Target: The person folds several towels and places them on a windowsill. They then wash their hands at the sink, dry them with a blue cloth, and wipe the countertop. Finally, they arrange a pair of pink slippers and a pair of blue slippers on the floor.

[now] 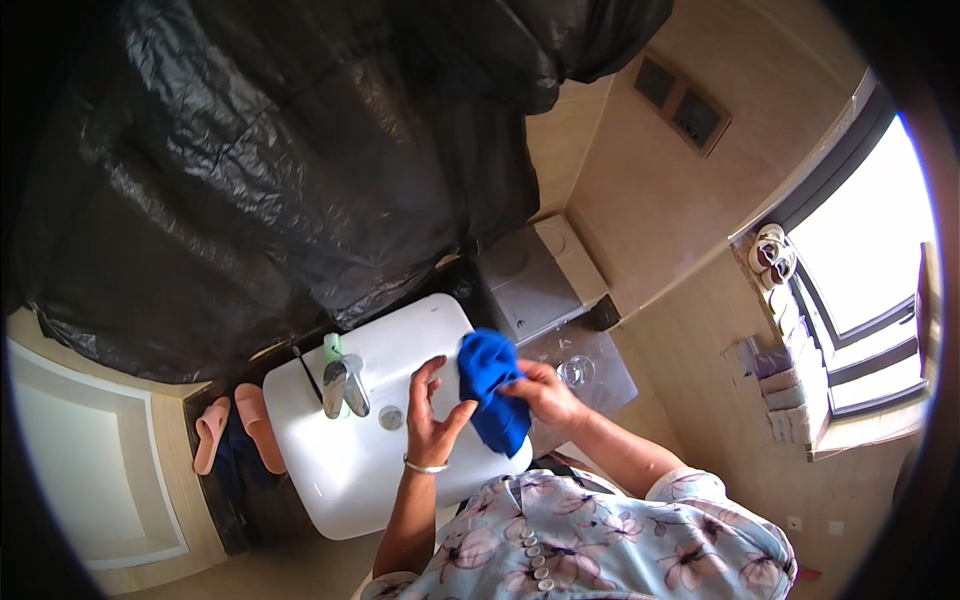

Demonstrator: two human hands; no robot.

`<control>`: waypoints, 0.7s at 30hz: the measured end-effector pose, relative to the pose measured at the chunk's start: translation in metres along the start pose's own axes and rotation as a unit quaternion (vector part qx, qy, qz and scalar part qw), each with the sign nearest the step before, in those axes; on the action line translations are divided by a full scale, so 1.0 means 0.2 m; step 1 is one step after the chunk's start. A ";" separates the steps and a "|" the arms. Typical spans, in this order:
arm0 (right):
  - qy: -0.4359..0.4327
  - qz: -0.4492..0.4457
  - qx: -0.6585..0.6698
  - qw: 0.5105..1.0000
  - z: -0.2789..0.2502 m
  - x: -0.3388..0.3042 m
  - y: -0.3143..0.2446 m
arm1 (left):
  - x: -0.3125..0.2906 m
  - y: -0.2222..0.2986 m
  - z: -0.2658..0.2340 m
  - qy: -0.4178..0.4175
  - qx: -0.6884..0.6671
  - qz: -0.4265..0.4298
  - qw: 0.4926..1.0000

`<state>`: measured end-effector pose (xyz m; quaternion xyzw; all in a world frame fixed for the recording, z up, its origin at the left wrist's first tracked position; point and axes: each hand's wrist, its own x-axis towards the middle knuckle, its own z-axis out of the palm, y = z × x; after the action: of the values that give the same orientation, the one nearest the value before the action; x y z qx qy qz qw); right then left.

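Note:
A bright blue cloth (490,365) hangs bunched over the right edge of the white washbasin (335,485). My right hand (545,395) grips its right side between thumb and fingers. To the left of the cloth, my left hand (435,425) is over the basin with thumb and fingers apart and nothing in it. A light bracelet (427,467) circles that wrist. The chrome faucet (346,388) stands at the basin's left part, and the round drain (391,417) shows between it and my left hand. Which garment or towel the cloth is, I cannot make out.
A green item (333,346) and a dark slim stick (306,372) are by the faucet. Pink slippers (258,425) lie left of the basin. A clear glass (577,371) stands on the right counter near a grey box (530,290). Black plastic sheeting (270,190) hangs beyond.

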<state>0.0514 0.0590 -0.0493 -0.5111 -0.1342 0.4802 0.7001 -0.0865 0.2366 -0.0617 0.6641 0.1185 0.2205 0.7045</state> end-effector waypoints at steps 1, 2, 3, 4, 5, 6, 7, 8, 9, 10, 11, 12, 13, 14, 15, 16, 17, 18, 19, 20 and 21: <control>0.016 -0.037 0.027 0.999 -0.06 0.01 -0.05 | 0.06 -0.06 0.04 -0.016 0.038 0.002 0.999; 0.029 -0.074 0.053 0.995 -0.13 0.02 -0.09 | 0.11 -0.14 0.07 -0.027 0.064 -0.003 0.998; 0.027 -0.090 0.049 0.994 -0.20 0.04 -0.14 | 0.18 -0.24 0.13 -0.036 0.073 -0.013 0.997; 0.019 -0.106 0.025 0.994 -0.27 0.08 -0.19 | 0.24 -0.40 0.18 -0.031 0.057 -0.038 0.997; 0.016 -0.125 -0.008 0.992 -0.33 0.11 -0.23 | 0.31 -0.55 0.22 -0.019 0.040 -0.059 0.997; 0.025 -0.152 -0.049 0.987 -0.42 0.15 -0.26 | 0.38 -0.65 0.25 0.000 0.040 -0.063 0.997; 0.061 -0.190 -0.093 0.975 -0.52 0.19 -0.29 | 0.47 -0.63 0.32 0.037 0.060 -0.057 0.996; 0.113 -0.242 -0.160 0.950 -0.64 0.24 -0.32 | 0.57 -0.60 0.39 0.087 0.106 -0.029 0.990; 0.162 -0.283 -0.225 0.918 -0.77 0.31 -0.34 | 0.67 -0.56 0.46 0.121 0.159 0.008 0.980; 0.208 -0.310 -0.276 0.886 -0.89 0.37 -0.35 | 0.76 -0.53 0.52 0.141 0.212 0.040 0.966; 0.234 -0.318 -0.328 0.858 -1.01 0.43 -0.36 | 0.85 -0.55 0.57 0.142 0.266 0.088 0.950; 0.261 -0.324 -0.378 0.827 -1.13 0.48 -0.37 | 0.94 -0.56 0.62 0.147 0.319 0.134 0.927; 0.276 -0.329 -0.435 0.791 -1.20 0.55 -0.39 | 1.02 -0.63 0.66 0.138 0.373 0.148 0.906; 0.273 -0.311 -0.468 0.781 -1.25 0.59 -0.38 | 1.05 -0.70 0.71 0.113 0.427 0.149 0.885; 0.267 -0.294 -0.500 0.770 -1.30 0.65 -0.37 | 1.07 -0.80 0.74 0.088 0.467 0.121 0.871; 0.262 -0.278 -0.531 0.756 -1.36 0.70 -0.36 | 1.07 -0.89 0.78 0.063 0.496 0.092 0.861; 0.231 -0.244 -0.536 0.774 -1.38 0.72 -0.33 | 1.06 -0.97 0.80 0.043 0.524 0.068 0.848; 0.216 -0.229 -0.574 0.756 -1.40 0.75 -0.28 | 1.05 -1.04 0.82 0.023 0.552 0.045 0.832; 0.203 -0.214 -0.612 0.734 -1.42 0.77 -0.21 | 1.04 -1.09 0.86 -0.001 0.577 0.026 0.816; 0.198 -0.213 -0.644 0.707 -1.45 0.79 -0.16 | 1.05 -1.14 0.89 0.007 0.587 0.040 0.808; 0.192 -0.214 -0.676 0.679 -1.48 0.82 -0.10 | 1.08 -1.18 0.90 0.011 0.592 0.044 0.805</control>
<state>0.3461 0.0178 -0.2139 -0.8834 -0.3905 -0.0132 0.2587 0.2215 0.1745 -0.2511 0.9543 0.2044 0.1452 0.1629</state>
